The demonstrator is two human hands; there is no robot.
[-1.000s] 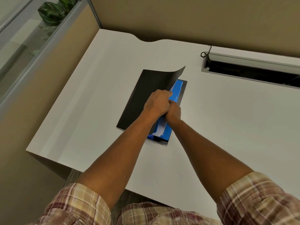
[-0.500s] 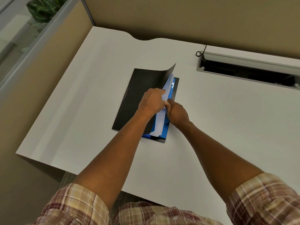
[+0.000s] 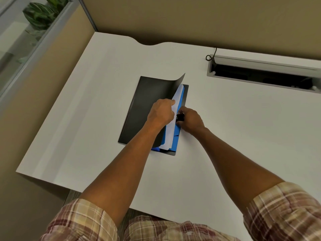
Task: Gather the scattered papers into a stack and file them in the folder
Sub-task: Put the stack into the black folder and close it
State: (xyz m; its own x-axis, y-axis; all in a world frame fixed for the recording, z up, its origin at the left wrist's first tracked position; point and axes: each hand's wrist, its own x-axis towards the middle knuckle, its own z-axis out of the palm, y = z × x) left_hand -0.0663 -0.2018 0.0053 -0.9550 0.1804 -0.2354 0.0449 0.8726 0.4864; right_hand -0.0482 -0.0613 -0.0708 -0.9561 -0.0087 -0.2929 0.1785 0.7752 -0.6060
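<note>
My left hand (image 3: 162,113) grips the black folder (image 3: 147,105) cover and white papers (image 3: 174,119). At its three o'clock, my right hand (image 3: 190,120) pinches a black clip (image 3: 180,117).

The folder (image 3: 147,108) lay near the middle of the worktop (image 3: 225,136) in front of you, its cover raised along the right edge. The papers (image 3: 171,131) sat inside it, under that cover. Your left hand (image 3: 161,112) was on the cover, your right hand (image 3: 189,120) just beside it at the folder's right edge. Behind and to the right was the cable tray (image 3: 260,73); a plant (image 3: 41,14) stood far left beyond the partition (image 3: 52,42).
</note>
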